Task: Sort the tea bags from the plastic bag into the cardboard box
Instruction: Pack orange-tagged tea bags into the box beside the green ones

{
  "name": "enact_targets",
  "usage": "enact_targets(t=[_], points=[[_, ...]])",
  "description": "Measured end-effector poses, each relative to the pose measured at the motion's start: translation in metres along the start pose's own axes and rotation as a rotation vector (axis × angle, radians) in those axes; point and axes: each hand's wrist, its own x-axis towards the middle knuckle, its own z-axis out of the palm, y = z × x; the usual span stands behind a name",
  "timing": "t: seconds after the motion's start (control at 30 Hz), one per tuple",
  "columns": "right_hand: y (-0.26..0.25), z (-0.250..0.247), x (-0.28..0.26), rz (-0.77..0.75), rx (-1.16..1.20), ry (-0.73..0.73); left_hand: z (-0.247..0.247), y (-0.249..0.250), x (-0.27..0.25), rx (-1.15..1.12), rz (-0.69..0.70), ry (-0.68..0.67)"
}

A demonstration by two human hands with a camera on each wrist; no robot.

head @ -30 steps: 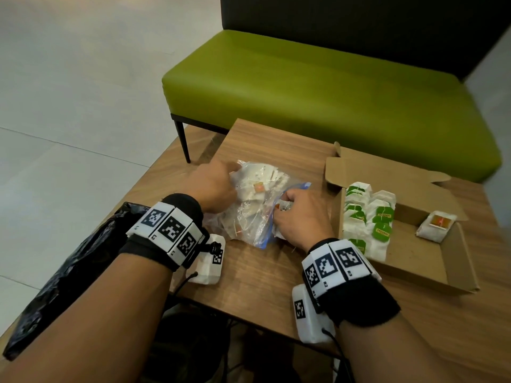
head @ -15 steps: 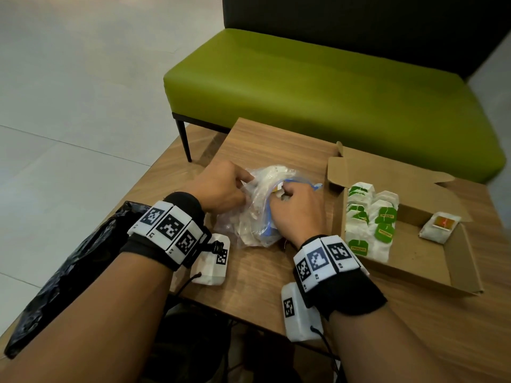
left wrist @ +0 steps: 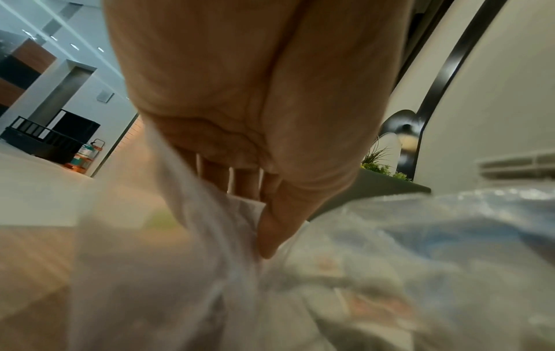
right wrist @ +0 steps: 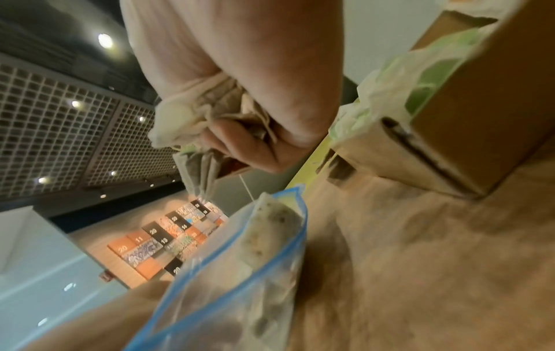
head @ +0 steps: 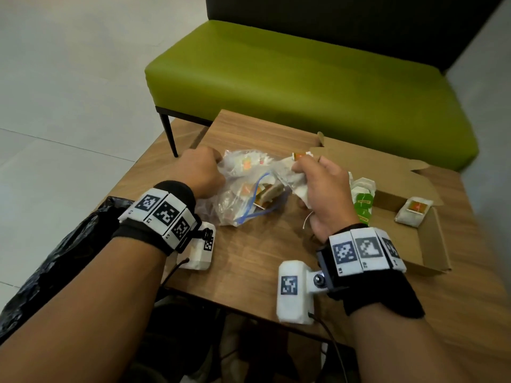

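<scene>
On the wooden table (head: 265,261) in front of me, my left hand (head: 197,172) sits at about 10 o'clock, fingers curled tight around the closed end of the clear zip plastic bag (head: 243,194), bunching the film in my fist; the left wrist view shows my thumb (left wrist: 279,228) pressing into the crumpled plastic. My right hand (head: 322,189), at about 1 o'clock, is closed in a fist around a bunch of tea bags (right wrist: 207,118), with an orange-tagged one (head: 300,156) sticking out past my fingertips and a thin white string (head: 307,219) dangling below my palm. In the right wrist view the bag's blue zip rim (right wrist: 240,268) gapes open just under that fist, with another tea bag (right wrist: 270,228) poking up through the mouth. More orange-tagged tea bags lie inside the bag, which rests on the table between my 2 hands. At 2 o'clock, just beside my right hand, stands the open cardboard box (head: 431,244): green-tagged tea bags (head: 363,203) are packed along its left side, and 1 orange-tagged tea bag (head: 414,212) lies alone toward its right. A black plastic sack (head: 55,261) lies at 8 o'clock, and a green bench (head: 304,78) stands at 12 o'clock beyond the table.
</scene>
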Motion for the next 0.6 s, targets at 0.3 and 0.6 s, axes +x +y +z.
enact_targets(t=[0.3, 0.6], points=[[-0.051, -0.053, -0.01, -0.234, 0.205, -0.134, -0.002, 0.023, -0.007, 0.126, -0.045, 0.025], [-0.041, -0.086, -0.016, -0.211, 0.205, -0.101, -0.043, 0.134, -0.066, -0.425, 0.467, 0.067]])
